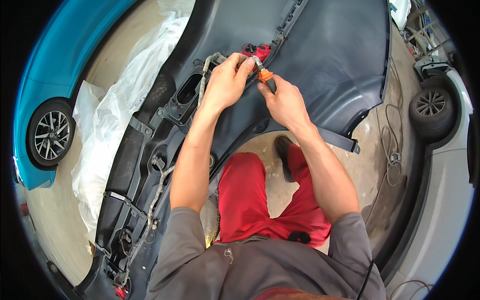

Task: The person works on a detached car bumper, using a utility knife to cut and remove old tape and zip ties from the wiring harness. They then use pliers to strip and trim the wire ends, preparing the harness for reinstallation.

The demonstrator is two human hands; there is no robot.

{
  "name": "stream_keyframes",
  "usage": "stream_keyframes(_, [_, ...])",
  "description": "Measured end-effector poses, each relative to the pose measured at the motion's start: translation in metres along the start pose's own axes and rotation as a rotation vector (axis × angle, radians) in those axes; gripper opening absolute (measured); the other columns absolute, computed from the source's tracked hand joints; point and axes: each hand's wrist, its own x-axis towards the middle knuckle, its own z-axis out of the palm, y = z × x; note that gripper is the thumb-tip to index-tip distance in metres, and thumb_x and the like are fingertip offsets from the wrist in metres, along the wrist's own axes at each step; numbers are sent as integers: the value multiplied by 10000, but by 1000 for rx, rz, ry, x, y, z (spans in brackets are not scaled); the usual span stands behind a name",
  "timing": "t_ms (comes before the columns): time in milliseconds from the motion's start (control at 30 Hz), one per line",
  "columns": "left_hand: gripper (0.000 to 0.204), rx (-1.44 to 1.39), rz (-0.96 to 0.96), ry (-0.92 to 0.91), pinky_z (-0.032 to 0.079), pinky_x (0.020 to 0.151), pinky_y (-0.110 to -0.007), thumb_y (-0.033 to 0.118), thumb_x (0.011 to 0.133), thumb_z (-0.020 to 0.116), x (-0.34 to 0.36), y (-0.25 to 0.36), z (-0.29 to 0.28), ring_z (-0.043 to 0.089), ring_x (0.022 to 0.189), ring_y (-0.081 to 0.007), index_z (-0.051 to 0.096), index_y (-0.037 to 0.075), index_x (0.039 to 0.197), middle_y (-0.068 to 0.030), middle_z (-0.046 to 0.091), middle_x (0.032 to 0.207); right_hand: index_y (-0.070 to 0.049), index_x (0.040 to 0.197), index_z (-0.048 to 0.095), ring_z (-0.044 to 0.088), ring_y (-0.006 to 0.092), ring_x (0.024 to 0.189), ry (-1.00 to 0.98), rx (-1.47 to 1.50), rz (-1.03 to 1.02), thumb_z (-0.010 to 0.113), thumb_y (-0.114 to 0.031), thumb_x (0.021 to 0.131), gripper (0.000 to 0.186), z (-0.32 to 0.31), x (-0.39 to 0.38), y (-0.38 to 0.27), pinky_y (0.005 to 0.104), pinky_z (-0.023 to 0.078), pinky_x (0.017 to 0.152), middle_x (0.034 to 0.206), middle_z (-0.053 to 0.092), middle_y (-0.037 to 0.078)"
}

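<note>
Single head cam, fisheye, looks steeply down, close over hands and bumper (pixel 320 55)

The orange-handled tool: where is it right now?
In the head view, the orange-handled tool sits upper centre, gripped by the right hand, its tip by the left hand and the red lamp part on the dark bumper.

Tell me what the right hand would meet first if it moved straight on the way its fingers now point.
Probably the left hand: the right hand points up-left, holding an orange-handled tool whose tip already meets the left fingertips. The red lamp part on the dark grey plastic bumper lies just beyond; depth is unclear.
</note>
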Motion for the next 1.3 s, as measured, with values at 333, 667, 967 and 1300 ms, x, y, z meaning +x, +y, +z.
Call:
stream_keyframes(333, [247, -927, -265, -142, 309, 560, -232, 254, 1130, 603, 9, -18, 20, 382, 644, -26, 605, 126, 919, 82, 477, 779, 35, 1227, 684, 747, 382, 961, -132, 170, 91, 691, -240, 1055, 324, -2, 1, -9, 470, 549, 891, 985, 757, 225])
stream_keyframes(667, [150, -1029, -186, 40, 297, 559, -225, 188, 1111, 584, 5, -16, 44, 373, 624, -1, 621, 129, 978, 96, 508, 804, 35, 1213, 690, 706, 274, 868, -118, 383, 106, 692, -166, 1047, 261, 14, 5, 2, 417, 540, 866, 955, 748, 168])
stream_keyframes(967, [106, -1080, -198, 40, 314, 582, -223, 171, 1104, 589, -1, -24, 37, 403, 646, -12, 633, 123, 1022, 88, 537, 826, -2, 1139, 697, 519, 96, 741, -175, 585, 145, 683, -187, 1098, 190, 22, -1, -2, 311, 449, 687, 819, 618, 1])
stream_keyframes(1300, [203, -1083, -78, -5, 434, 745, -342, 201, 1136, 515, 6, -10, 25, 465, 811, -147, 499, 101, 960, -8, 463, 876, -11, 1177, 651, 594, 121, 690, -206, 617, 139, 656, -206, 1097, 211, 12, 1, -4, 328, 498, 643, 828, 630, 31])
